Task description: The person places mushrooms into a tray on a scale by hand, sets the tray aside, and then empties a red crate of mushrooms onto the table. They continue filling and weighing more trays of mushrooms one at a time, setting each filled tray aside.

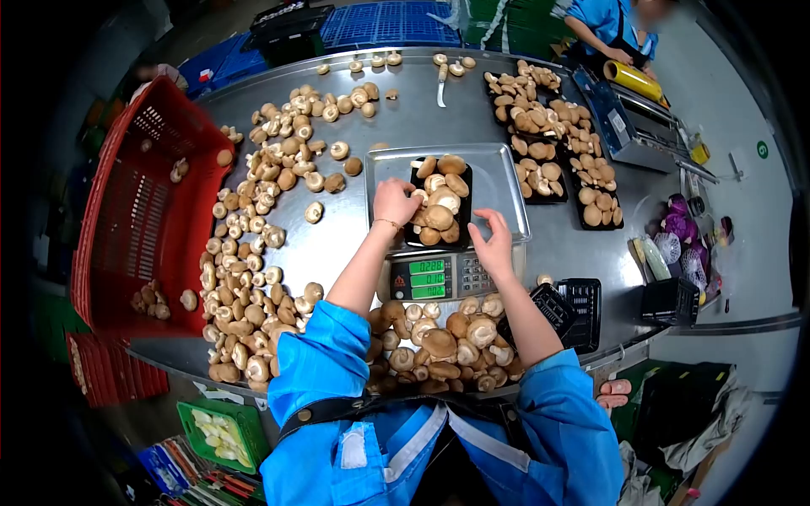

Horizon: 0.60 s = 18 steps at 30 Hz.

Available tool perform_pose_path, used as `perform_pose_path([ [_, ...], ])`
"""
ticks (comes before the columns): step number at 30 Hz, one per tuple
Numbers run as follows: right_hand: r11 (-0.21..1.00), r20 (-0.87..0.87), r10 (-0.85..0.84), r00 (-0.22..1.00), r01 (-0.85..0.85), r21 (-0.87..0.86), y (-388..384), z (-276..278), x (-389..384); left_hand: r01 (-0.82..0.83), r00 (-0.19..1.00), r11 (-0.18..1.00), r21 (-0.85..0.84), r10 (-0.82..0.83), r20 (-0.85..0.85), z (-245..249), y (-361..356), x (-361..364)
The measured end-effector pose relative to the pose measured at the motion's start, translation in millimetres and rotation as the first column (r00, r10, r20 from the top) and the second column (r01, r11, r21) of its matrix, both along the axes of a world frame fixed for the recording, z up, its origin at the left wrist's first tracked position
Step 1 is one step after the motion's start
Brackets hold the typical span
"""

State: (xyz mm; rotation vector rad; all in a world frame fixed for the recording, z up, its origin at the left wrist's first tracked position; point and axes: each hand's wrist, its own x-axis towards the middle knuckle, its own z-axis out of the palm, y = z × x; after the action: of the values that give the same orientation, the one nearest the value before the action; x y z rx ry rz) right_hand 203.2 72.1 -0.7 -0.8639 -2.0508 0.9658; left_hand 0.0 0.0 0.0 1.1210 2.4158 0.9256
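A black tray [463, 237] heaped with brown-capped mushrooms [440, 217] rests on the metal pan [499, 160] of a weighing scale [432, 274], whose green displays are lit. My left hand [395, 202] reaches over the tray's left side, its fingers closed on a mushroom at the edge of the heap; the fingertips are partly hidden. To the right of the tray, my right hand [493, 240] hovers over the pan, thumb and fingers apart, holding nothing. More loose mushrooms [440, 343] lie in front of the scale, under my forearms.
Loose mushrooms [253, 314] spread along the left, beside a red crate [105, 221]. Filled trays [597, 179] stand at the back right near a wrapping machine [629, 126]. A knife [441, 88] lies at the back. Empty black trays [582, 308] sit front right. A co-worker [609, 29] stands beyond.
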Motion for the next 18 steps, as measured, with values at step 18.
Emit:
perform_pose_path([
  [18,1.0,-0.01,0.014,1.0,-0.013,0.006,24.4,-10.2,-15.1,0.008,0.979,0.933,0.361,-0.081,0.187,-10.0,-10.5,-4.9],
])
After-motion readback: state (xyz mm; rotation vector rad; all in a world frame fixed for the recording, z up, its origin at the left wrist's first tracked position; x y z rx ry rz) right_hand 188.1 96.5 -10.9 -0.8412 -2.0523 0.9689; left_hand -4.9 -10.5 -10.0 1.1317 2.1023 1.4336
